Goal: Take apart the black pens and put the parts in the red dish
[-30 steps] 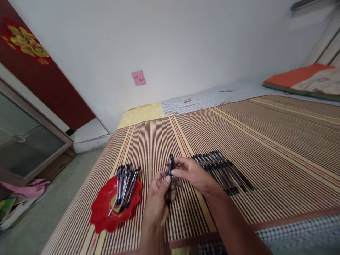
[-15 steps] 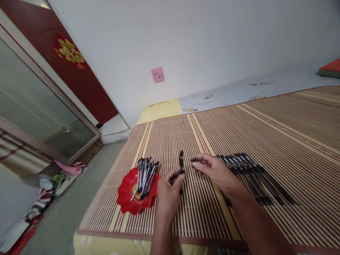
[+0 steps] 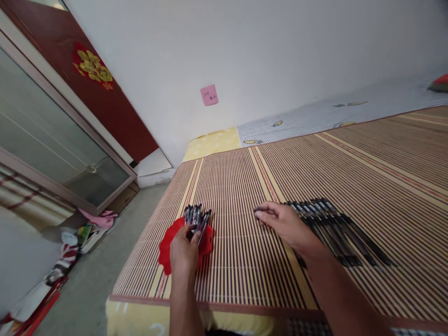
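Observation:
Several clear-barrelled pens (image 3: 205,221) with black ends lie across a red plate (image 3: 166,242) with a wavy rim. My left hand (image 3: 185,249) is over this plate, thumb and index finger closed on a pen among the others; the fingers partly hide it. To the right, my right hand (image 3: 280,224) hovers above the striped mat with its fingertips pinched together. A dark patch shows at those fingertips, too small to make out. Beside and partly behind my right wrist, several dark pens (image 3: 332,233) lie side by side in a slanted row.
A striped bamboo mat (image 3: 231,186) covers the bed, edged by yellow and checked bedding (image 3: 210,144). The white wall behind carries a pink note (image 3: 209,95). On the left are a glass-panelled door (image 3: 63,126) and clutter (image 3: 66,252) on the floor.
My left hand has moved left, from holding a pen upright over the mat to the red plate. My right hand stays nearly where it was, still pinched. The view has shifted slightly.

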`<action>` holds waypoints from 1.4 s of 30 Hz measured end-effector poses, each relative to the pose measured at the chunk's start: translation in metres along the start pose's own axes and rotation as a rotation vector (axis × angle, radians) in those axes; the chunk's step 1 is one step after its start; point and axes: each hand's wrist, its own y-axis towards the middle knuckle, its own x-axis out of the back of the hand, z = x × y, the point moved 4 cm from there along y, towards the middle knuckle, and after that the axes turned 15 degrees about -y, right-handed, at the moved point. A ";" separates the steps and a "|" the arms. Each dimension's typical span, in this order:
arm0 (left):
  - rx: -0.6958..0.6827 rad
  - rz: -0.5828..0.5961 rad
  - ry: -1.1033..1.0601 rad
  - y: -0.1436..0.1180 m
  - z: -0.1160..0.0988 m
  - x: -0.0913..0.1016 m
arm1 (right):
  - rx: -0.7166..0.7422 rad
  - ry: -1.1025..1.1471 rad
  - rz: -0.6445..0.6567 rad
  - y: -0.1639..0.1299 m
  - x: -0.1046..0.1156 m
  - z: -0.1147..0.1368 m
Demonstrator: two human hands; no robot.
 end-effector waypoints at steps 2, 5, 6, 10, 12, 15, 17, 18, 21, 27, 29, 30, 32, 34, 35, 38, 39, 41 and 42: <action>0.004 0.020 0.039 -0.001 0.001 -0.007 | 0.003 -0.008 -0.004 0.000 0.000 0.000; 0.000 0.049 0.058 -0.001 0.003 -0.012 | 0.018 0.009 -0.019 0.001 -0.001 0.000; -0.003 0.056 0.068 -0.001 0.004 -0.013 | 0.027 0.013 -0.021 0.001 -0.001 -0.001; -0.030 0.076 0.113 -0.002 0.004 -0.014 | 0.043 0.009 -0.014 0.002 -0.003 -0.003; -0.049 0.064 0.110 -0.001 0.004 -0.013 | 0.031 -0.001 -0.011 0.002 -0.002 -0.002; -0.071 -0.015 0.111 -0.001 0.002 -0.009 | 0.011 0.004 -0.012 0.001 0.000 0.002; -0.048 -0.080 -0.008 -0.002 -0.001 -0.007 | 0.009 0.019 -0.030 0.000 0.002 0.004; -0.014 -0.091 -0.154 -0.003 -0.003 -0.008 | 0.014 0.026 -0.045 0.000 0.003 0.005; 0.180 0.061 -0.843 -0.011 -0.015 -0.024 | 0.042 0.026 -0.086 0.000 0.005 0.008; 0.348 0.479 -1.529 -0.035 -0.052 -0.053 | 0.057 0.020 -0.084 0.000 0.010 0.008; 0.358 0.516 -1.563 -0.039 -0.055 -0.057 | 0.051 0.046 -0.074 0.000 0.010 0.007; 0.365 0.526 -1.569 -0.040 -0.055 -0.058 | 0.046 0.081 -0.066 0.001 0.010 0.006; 0.375 0.536 -1.574 -0.042 -0.056 -0.060 | 0.021 0.185 -0.038 0.001 0.007 0.003; 0.380 0.545 -1.574 -0.043 -0.057 -0.061 | -0.022 0.288 -0.030 0.002 0.006 0.002; 0.382 0.555 -1.573 -0.044 -0.057 -0.062 | -0.040 0.333 -0.047 0.002 0.007 0.002; 0.386 0.606 -1.561 -0.045 -0.053 -0.065 | -0.035 0.447 -0.220 0.001 0.020 0.006; 0.387 0.623 -1.551 -0.044 -0.049 -0.066 | -0.015 0.487 -0.315 0.000 0.029 0.007; 0.406 0.637 -1.518 -0.042 -0.041 -0.070 | 0.034 0.565 -0.510 -0.005 0.048 0.007; 0.425 0.623 -1.495 -0.041 -0.036 -0.073 | 0.054 0.599 -0.587 -0.007 0.057 0.006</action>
